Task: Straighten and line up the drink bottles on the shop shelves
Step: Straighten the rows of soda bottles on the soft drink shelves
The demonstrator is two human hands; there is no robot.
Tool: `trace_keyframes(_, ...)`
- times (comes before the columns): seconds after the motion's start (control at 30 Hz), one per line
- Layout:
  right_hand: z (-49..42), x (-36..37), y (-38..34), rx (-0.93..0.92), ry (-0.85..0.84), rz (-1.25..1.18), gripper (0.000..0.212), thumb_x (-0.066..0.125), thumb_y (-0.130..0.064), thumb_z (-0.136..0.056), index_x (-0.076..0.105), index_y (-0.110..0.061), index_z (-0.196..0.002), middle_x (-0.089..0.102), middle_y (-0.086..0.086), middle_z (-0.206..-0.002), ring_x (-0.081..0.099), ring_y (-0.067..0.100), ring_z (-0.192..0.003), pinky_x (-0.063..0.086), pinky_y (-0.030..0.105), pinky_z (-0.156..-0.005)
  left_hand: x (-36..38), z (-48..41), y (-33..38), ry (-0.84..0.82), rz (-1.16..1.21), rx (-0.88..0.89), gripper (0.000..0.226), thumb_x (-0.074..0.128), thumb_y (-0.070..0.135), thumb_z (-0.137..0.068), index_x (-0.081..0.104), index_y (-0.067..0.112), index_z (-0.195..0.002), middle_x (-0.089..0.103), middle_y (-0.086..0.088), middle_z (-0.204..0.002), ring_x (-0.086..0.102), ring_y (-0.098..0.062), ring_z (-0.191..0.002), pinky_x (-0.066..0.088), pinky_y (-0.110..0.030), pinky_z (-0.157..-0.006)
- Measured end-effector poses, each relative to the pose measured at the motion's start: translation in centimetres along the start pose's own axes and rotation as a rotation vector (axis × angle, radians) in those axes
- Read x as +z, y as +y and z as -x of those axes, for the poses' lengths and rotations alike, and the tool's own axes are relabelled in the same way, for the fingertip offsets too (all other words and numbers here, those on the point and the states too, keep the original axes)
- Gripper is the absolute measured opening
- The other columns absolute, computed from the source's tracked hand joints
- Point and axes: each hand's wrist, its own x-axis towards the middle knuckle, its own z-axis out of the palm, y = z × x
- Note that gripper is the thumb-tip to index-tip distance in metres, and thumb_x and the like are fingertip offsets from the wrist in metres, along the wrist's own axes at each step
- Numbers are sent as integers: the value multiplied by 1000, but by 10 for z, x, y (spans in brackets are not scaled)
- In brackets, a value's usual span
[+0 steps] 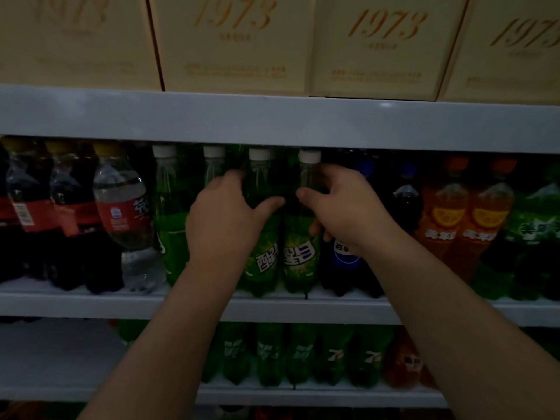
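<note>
Nearest the camera: two bare forearms reach up and forward to the middle shelf (91, 304).
Lower shelf (303, 395): a row of green bottles (300, 356) stands upright between the forearms, with an orange-brown bottle (403, 362) at the row's right end.
Left hand (224, 213): clamped on the left green bottle (262, 253), thumb across its front and fingers curled round its left side.
Right hand (342, 207): clamped on the right green bottle (298, 253), thumb on its front below the neck, fingers wrapped round its right side.
Held bottles: both white-capped, upright at the front of the middle shelf, side by side and touching at the label.
Left neighbours: two more white-capped green bottles (169, 222), then a tilted clear bottle with a red label (124, 213), then dark cola bottles (69, 222).
Right neighbours: a dark bottle with a blue label (345, 262) just beside the right hand, then orange bottles (448, 225), then further green bottles (533, 237) at the frame edge.
Upper shelf board (272, 119): runs just above the caps.
Top: cream boxes (236, 43) marked 1973 stand in a row.
</note>
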Motion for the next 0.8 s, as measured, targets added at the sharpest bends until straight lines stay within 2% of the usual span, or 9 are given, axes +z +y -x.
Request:
trace_keyframes(0.1,3,4,7,-111,164,71,25,69,-33,-81,61,-28,-105,65,-15,-87,62,1,-53,45,13,-42,2,-3,-4,-14,30,52,58,68,58,-76,62,16,-116,67,-4,-105,61,-16,-88,47,-25,-67)
trace_keyframes(0.2,7,9,13,-225,269,203,42,73,-38,-78,62,-24,-116,55,-23,-89,51,-14,-72,41,-3,-62,2,-7,-9,-78,98,98,49,68,49,-80,62,17,-116,68,-2,-103,51,-4,-78,36,-8,-56)
trace_keyframes(0.27,7,9,14,-234,257,198,41,71,-34,-81,61,-22,-119,54,-21,-91,55,-8,-75,47,4,-65,0,-11,-12,-140,122,110,50,68,44,-83,59,16,-124,66,-1,-110,47,1,-82,25,2,-55)
trace_keyframes(0.33,5,5,14,-223,216,196,33,68,-31,-84,61,-24,-115,57,-18,-93,57,-4,-75,50,9,-63,0,-16,-12,-219,152,94,48,66,39,-86,56,17,-128,64,3,-111,46,1,-86,26,0,-60)
trace_keyframes(0.43,1,1,16,-185,144,126,21,66,-26,-86,59,-31,-105,63,-14,-96,63,5,-62,52,18,-52,3,-21,-7,-298,149,60,35,62,38,-85,55,28,-118,53,24,-87,50,7,-72,30,1,-53)
trace_keyframes(0.53,1,1,18,-167,151,53,22,66,-23,-86,59,-29,-106,64,-13,-93,64,5,-53,48,16,-44,12,-20,1,-245,123,63,37,66,54,-78,55,30,-104,51,23,-78,48,10,-67,32,-6,-48)
trace_keyframes(0.63,4,5,17,-190,202,57,24,66,-24,-85,60,-31,-108,63,-15,-94,66,9,-65,57,27,-58,15,-18,4,-175,82,73,45,66,52,-81,57,20,-112,48,19,-77,41,10,-61,26,-4,-43)
trace_keyframes(0.7,5,8,16,-196,212,68,27,66,-23,-85,60,-29,-111,61,-17,-93,66,11,-69,58,30,-65,14,-19,2,-163,97,65,45,66,48,-83,56,18,-115,40,23,-72,39,9,-59,30,-4,-40)
trace_keyframes(0.8,4,10,14,-173,231,76,28,64,-25,-86,60,-27,-114,63,-12,-100,67,15,-70,58,31,-65,11,-19,-2,-168,157,87,45,67,45,-82,58,18,-117,36,27,-72,44,16,-57,31,3,-47)
